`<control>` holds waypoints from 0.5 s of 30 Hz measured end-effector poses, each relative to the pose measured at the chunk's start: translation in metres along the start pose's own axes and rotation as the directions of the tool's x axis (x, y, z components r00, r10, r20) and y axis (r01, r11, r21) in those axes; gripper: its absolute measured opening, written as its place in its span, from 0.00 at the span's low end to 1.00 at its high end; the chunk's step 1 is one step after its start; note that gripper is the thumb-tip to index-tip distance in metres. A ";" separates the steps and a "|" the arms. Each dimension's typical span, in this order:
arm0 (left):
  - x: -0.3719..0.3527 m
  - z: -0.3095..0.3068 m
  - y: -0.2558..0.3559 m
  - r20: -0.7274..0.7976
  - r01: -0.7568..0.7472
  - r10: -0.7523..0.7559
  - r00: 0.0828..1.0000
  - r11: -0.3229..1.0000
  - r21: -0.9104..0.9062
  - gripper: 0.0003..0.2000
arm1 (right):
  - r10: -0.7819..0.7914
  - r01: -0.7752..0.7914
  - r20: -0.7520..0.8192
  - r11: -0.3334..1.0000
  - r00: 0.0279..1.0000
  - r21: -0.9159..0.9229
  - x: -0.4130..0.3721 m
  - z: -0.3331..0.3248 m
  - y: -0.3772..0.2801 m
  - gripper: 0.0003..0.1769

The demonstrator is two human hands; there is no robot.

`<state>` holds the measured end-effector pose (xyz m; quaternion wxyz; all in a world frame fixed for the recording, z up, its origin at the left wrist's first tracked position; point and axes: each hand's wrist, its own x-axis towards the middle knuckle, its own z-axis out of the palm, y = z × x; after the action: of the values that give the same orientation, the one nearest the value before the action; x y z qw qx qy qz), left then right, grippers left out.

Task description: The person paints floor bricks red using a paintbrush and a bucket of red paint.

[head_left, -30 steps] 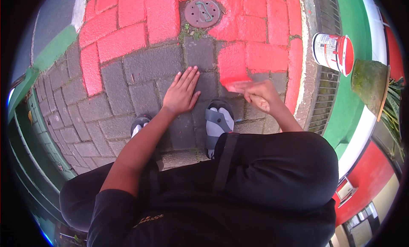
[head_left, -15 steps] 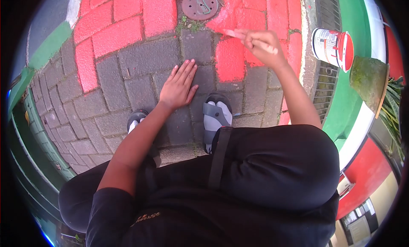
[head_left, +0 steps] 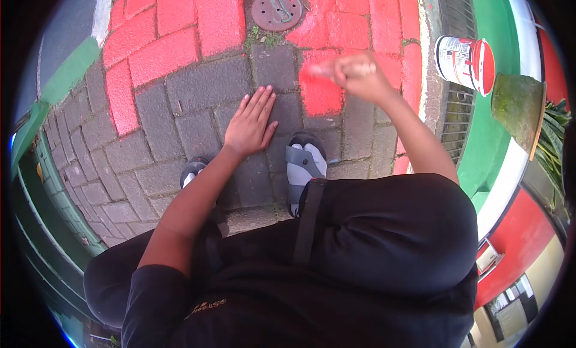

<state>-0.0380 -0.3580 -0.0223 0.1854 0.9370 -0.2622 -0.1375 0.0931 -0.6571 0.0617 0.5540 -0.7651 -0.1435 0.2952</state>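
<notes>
My right hand (head_left: 358,76) is closed around the handle of a paintbrush (head_left: 321,70), its bristle end blurred over a red-painted paver (head_left: 322,99). The handle's pale end shows at the knuckles. My left hand (head_left: 252,120) lies flat on the bare grey pavers (head_left: 207,84), fingers stretched out and thumb apart, holding nothing. Fresh-looking red paint covers the bricks beyond both hands, and its edge runs beside the paver under the brush.
A round drain cover (head_left: 276,10) sits among the red bricks ahead. To the right stand a paint bucket (head_left: 465,64) by a metal grate (head_left: 457,117) and a mossy plant pot (head_left: 517,111). My sandalled foot (head_left: 304,168) rests just behind my hands.
My right hand has moved the brush down and slightly left, from the painted paver's upper edge onto its surface. The left hand stays in place on the pavers.
</notes>
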 end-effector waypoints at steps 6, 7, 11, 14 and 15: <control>0.000 -0.001 0.000 -0.016 -0.003 0.003 1.000 0.999 -0.049 0.35 | -0.169 0.100 -0.213 0.948 0.962 -0.301 0.022 -0.004 0.006 0.04; -0.001 -0.001 -0.001 -0.015 0.002 -0.002 1.000 0.999 -0.051 0.35 | -0.254 0.192 -0.180 0.934 0.950 -0.301 0.016 0.000 0.010 0.07; 0.000 0.000 0.000 -0.019 -0.012 0.011 1.000 0.999 -0.037 0.35 | -0.270 0.252 0.000 0.898 0.963 -0.361 -0.020 0.020 0.022 0.12; 0.000 -0.001 -0.001 -0.022 -0.011 0.011 1.000 0.999 -0.035 0.35 | -0.246 0.241 0.018 0.925 0.969 -0.294 -0.026 0.014 0.010 0.02; 0.000 0.000 -0.001 -0.022 -0.006 0.005 1.000 0.999 -0.049 0.35 | -0.266 0.256 -0.009 0.933 0.964 -0.252 -0.024 0.011 0.008 0.01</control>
<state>-0.0380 -0.3574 -0.0226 0.2113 0.9329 -0.2592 -0.1333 0.0665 -0.6644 0.0589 0.4908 -0.8088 -0.2678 0.1824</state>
